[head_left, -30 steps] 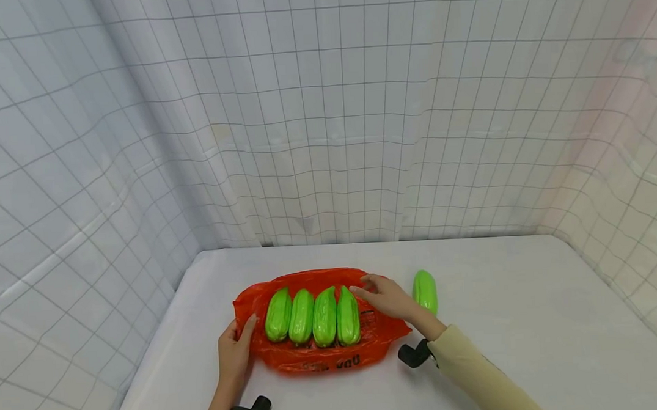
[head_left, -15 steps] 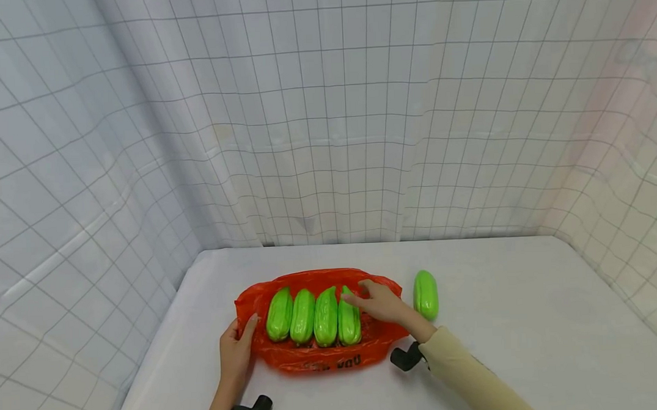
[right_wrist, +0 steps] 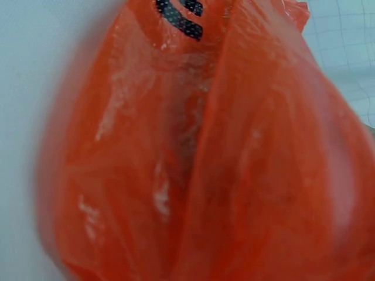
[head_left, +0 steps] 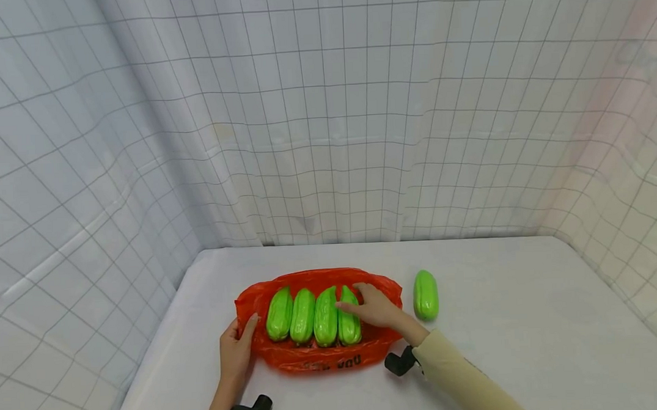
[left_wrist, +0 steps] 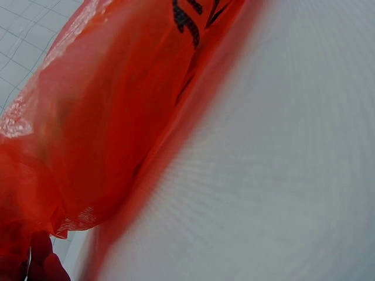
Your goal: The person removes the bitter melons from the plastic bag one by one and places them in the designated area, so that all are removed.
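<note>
A red plastic bag (head_left: pixel 277 356) with black lettering is spread on the table, its wide mouth facing up. Several bright green, plump, gourd-like vegetables lie side by side in it. At the bag's left edge my left hand (head_left: pixel 235 354) pinches the film, thumb on top. Dark fingertips (left_wrist: pixel 42 257) show at the bag's corner in the left wrist view. My right hand (head_left: pixel 374 309) reaches in from the right, fingers spread, its thumb across the rightmost green vegetable (head_left: pixel 349 329). Red film (right_wrist: pixel 146 175) fills most of the right wrist view and hides that hand.
Another green vegetable (head_left: pixel 425 295) lies on the white table (head_left: pixel 505 332), just right of the bag. Grid-patterned white curtains (head_left: pixel 325 138) hang behind the table and along both sides. Each wrist carries a black camera mount (head_left: pixel 400 361).
My right hand has moved left from the bag's right side to over the rightmost vegetable in it. The bag's right edge has drawn in slightly. My left hand stays put.
</note>
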### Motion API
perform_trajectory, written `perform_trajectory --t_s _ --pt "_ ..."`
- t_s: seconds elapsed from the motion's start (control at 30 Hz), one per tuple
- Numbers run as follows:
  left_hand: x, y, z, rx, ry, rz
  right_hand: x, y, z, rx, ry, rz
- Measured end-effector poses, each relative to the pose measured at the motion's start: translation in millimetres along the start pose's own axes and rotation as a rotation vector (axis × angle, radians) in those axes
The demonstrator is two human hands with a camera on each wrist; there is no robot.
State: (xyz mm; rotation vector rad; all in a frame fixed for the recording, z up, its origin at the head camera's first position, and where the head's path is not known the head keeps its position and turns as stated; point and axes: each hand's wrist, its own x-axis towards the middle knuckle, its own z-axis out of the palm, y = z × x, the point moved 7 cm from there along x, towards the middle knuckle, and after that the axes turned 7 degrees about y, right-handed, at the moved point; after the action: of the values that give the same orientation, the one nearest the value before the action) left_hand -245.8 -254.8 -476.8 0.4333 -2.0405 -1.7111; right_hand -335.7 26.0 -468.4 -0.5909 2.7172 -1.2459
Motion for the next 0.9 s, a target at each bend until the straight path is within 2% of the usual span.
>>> perform_trajectory --t_s 0.07,0.3,0.37,0.57,0.9 --pt "-0.5 2.2 -0.1 0.009 -0.004 0.011 0.1 -0.8 1.2 0.012 -0.003 -0.009" --pt "10.3 -27.8 0.6 0.004 0.012 -0.016 0.6 -1.4 5.1 0.0 0.003 -0.008" --pt "11.2 -31.2 0.8 0.008 0.017 -0.009 0.1 -0.5 6.8 -0.013 0.0 0.009" --pt "9.9 -30.8 1.1 0.014 0.019 0.0 -0.6 1.4 10.6 -0.049 0.01 0.03" --pt "11.1 -29.5 1.4 0.016 0.014 0.015 0.3 -1.9 12.6 -0.05 0.055 -0.03"
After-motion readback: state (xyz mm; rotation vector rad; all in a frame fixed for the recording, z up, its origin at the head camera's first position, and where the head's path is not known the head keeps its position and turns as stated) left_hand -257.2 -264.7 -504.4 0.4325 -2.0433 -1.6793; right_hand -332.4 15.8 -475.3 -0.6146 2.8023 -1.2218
